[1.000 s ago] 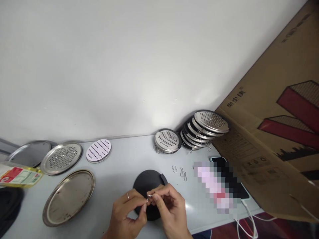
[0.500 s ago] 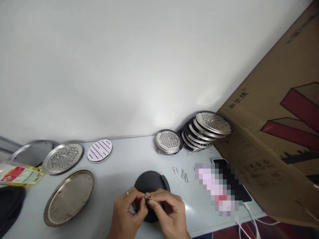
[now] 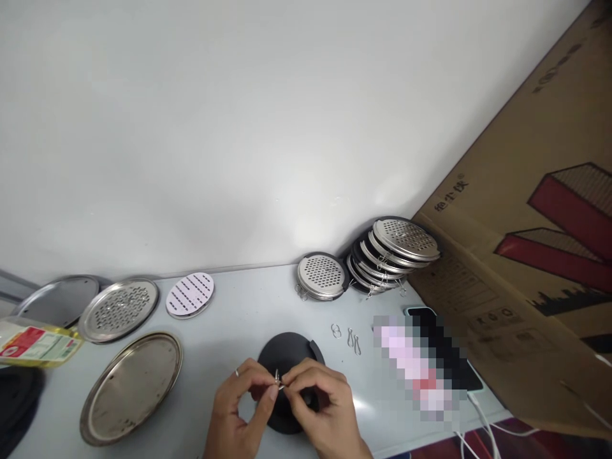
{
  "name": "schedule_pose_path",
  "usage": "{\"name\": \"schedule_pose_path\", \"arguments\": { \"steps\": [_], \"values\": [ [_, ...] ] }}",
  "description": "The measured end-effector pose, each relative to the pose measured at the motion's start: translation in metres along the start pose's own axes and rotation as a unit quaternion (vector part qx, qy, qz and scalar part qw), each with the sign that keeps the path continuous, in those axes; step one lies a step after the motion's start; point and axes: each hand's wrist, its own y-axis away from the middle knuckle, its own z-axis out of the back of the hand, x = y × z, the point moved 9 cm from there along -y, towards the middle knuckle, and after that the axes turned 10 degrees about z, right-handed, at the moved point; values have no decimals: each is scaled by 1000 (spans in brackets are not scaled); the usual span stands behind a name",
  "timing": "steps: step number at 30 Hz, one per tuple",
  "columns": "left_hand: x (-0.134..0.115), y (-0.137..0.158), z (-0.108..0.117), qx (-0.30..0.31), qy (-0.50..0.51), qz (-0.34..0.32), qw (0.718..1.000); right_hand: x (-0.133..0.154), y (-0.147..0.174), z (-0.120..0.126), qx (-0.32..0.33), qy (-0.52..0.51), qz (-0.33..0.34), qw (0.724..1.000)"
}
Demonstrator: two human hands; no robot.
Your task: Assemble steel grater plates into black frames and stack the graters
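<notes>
My left hand (image 3: 245, 403), with a ring on one finger, pinches a small metal ring (image 3: 276, 375) between thumb and fingertips. From the other side, my right hand (image 3: 320, 398) is closed in a pinch on the same tiny metal piece; its exact shape is partly hidden by the fingertips. Below both hands lies a round black disc (image 3: 282, 349) with a raised lip on its right edge. Just beyond, on the table, are loose small metal rings (image 3: 336, 331) and two slim metal clips (image 3: 354, 342).
A stack of perforated round plates (image 3: 406, 239) stands by the cardboard box (image 3: 478, 255), beside another perforated disc (image 3: 322, 274). On the left are metal plates (image 3: 131, 389), a perforated plate (image 3: 122, 309), a white-topped disc (image 3: 190, 295) and a bottle (image 3: 41, 344). A phone (image 3: 459, 363) with cables lies right.
The metal ring between my fingertips has turned and now stands more upright. My left thumb has straightened somewhat. The view has shifted slightly.
</notes>
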Motion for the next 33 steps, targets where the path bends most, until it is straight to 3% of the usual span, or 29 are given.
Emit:
{"name": "schedule_pose_path", "arguments": {
  "steps": [3, 7, 9, 12, 17, 20, 26, 29, 31, 33],
  "values": [
    [8, 4, -4, 9, 38, 49, 998, 6, 0, 1, 3, 41, 51, 998],
    [41, 9, -20, 96, 107, 205, 968, 24, 5, -3, 38, 116, 199, 972],
    [50, 14, -31, 163, 154, 264, 938, 27, 11, -6, 59, 142, 250, 956],
    [53, 18, -39, 214, 238, 323, 891, 25, 18, -8, 85, 161, 285, 941],
    [52, 35, -49, 289, 391, 440, 755, 28, 19, -11, 131, 146, 295, 935],
    [53, 43, -46, 326, 405, 473, 711, 40, 16, -18, 184, 160, 299, 923],
    [43, 54, -49, 397, 331, 457, 724, 62, 14, -28, 275, 198, 330, 881],
    [38, 56, -60, 406, 295, 436, 747, 55, 11, -34, 297, 182, 316, 883],
    [38, 47, -56, 368, 273, 407, 790, 49, 4, -32, 253, 152, 307, 905],
    [44, 27, -32, 275, 208, 356, 869, 43, -6, -23, 162, 122, 292, 935]
  ]
}}
